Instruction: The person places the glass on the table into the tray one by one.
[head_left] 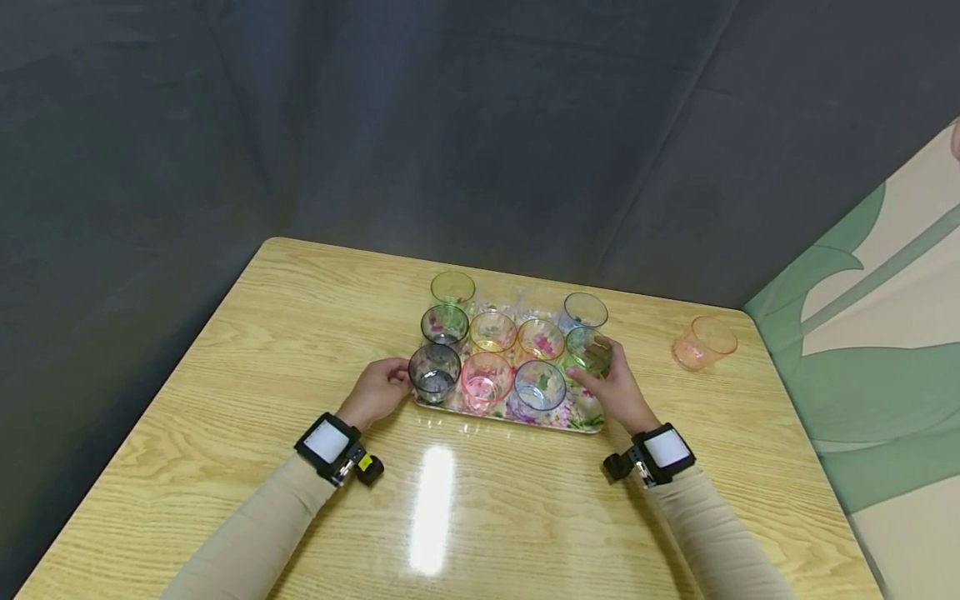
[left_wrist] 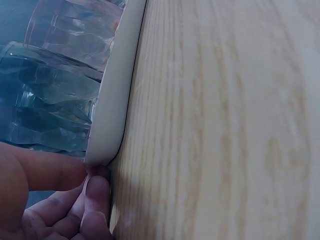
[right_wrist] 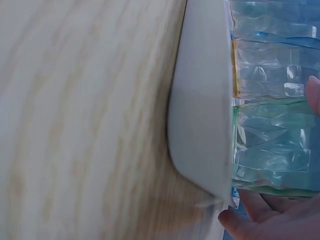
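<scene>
A floral tray (head_left: 583, 412) with a pale rim holds several clear, coloured tumblers. My left hand (head_left: 377, 392) is at its front left corner, beside a dark grey tumbler (head_left: 435, 375). In the left wrist view, thumb and fingertips pinch the tray rim (left_wrist: 111, 100) there. At the tray's right side my right hand (head_left: 621, 390) grips a green tumbler (head_left: 588, 350), thumb on the near side and fingers on the far side. The right wrist view shows this green tumbler (right_wrist: 275, 145) upright at the tray; whether its base touches cannot be told.
Pink (head_left: 487, 379), blue (head_left: 540, 387), yellow (head_left: 492, 333) and other tumblers stand close together on the tray. An orange tumbler (head_left: 703, 343) stands apart on the wooden table (head_left: 225, 400), to the right. A dark curtain (head_left: 450, 125) hangs behind the table.
</scene>
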